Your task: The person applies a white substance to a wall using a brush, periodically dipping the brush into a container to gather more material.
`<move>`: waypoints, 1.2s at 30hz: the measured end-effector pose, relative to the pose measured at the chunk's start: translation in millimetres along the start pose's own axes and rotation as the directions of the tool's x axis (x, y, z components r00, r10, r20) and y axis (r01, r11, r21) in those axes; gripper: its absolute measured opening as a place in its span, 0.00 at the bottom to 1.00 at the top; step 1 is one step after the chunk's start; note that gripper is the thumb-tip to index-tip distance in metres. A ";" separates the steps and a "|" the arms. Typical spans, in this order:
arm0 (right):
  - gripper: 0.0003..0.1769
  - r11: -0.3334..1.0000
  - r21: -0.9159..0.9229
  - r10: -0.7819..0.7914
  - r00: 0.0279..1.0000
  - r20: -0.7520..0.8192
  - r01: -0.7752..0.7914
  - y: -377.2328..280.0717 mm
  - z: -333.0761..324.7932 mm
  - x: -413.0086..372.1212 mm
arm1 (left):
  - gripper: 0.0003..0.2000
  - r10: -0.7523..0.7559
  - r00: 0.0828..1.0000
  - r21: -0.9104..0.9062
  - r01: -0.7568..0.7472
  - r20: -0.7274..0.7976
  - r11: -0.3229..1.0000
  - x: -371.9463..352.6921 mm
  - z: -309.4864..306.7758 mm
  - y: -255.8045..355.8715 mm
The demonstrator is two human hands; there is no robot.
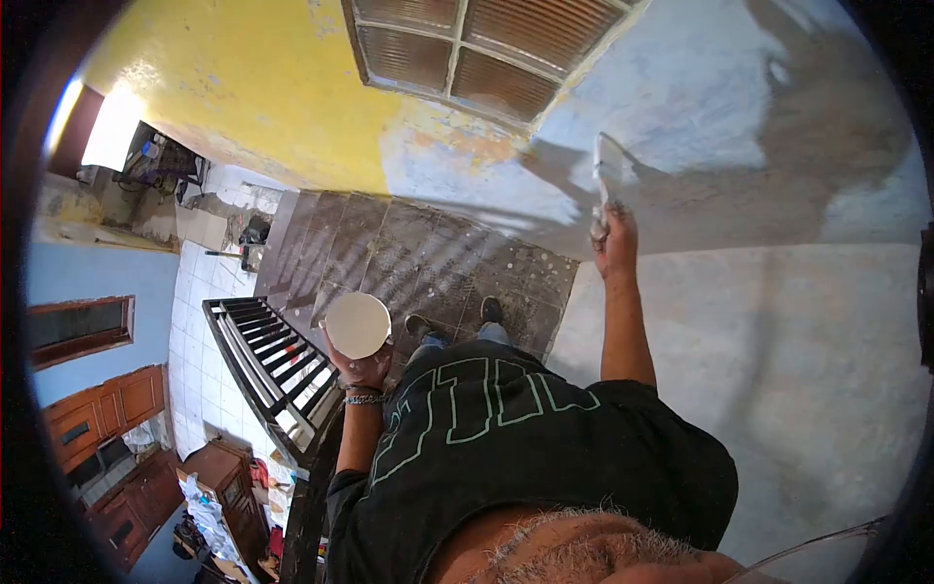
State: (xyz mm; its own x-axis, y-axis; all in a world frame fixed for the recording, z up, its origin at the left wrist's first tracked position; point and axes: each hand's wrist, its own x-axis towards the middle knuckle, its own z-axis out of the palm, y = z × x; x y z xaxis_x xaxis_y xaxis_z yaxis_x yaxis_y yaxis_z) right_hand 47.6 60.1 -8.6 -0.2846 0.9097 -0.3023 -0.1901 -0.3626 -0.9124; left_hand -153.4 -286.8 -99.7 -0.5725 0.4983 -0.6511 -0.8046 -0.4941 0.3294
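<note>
A round container with a pale, smooth top [358, 325] rests in my left hand [364, 366], whose fingers curl round its lower side; a dark bracelet circles that wrist. My right hand [613, 237] is raised at the wall and closed round the handle of a flat putty knife [600, 161]. The blade, smeared white, lies close to or against the patchy blue-white wall [671, 107]; whether it touches cannot be made out. To the left, the wall is yellow [263, 88] with peeling orange and white patches under a window [457, 49].
A black metal railing [277, 365] stands at my left. Below are dark, spotted floor tiles [418, 253] under my shoes. White tiles [195, 321], a wooden cabinet [219, 472] and clutter lie beyond the railing. A pale wall [720, 331] is on my right.
</note>
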 end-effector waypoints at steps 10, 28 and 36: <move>0.08 0.990 -0.099 0.076 0.974 -0.215 -0.099 63.7 -49.7 58.5 | 0.33 0.000 0.970 0.020 -0.005 0.242 1.000 -3.2 -15.1 8.5; 0.10 0.969 -0.177 -0.201 0.968 -0.150 0.174 99.1 -41.9 62.1 | 0.34 -0.036 0.934 0.056 0.017 0.354 0.998 7.2 1.9 -4.4; 0.12 0.981 -0.102 0.142 0.972 -0.185 -0.163 96.9 -52.7 31.4 | 0.42 -0.036 0.985 0.135 0.013 0.169 0.991 11.7 -1.1 -7.3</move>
State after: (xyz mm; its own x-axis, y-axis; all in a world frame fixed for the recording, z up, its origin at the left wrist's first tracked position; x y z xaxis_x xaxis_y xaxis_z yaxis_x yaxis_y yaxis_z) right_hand 69.7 64.2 -121.0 -0.1296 0.8705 -0.4748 -0.0440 -0.4834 -0.8743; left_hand -154.0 -278.1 -110.4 -0.5613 0.6290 -0.5379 -0.8261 -0.3868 0.4097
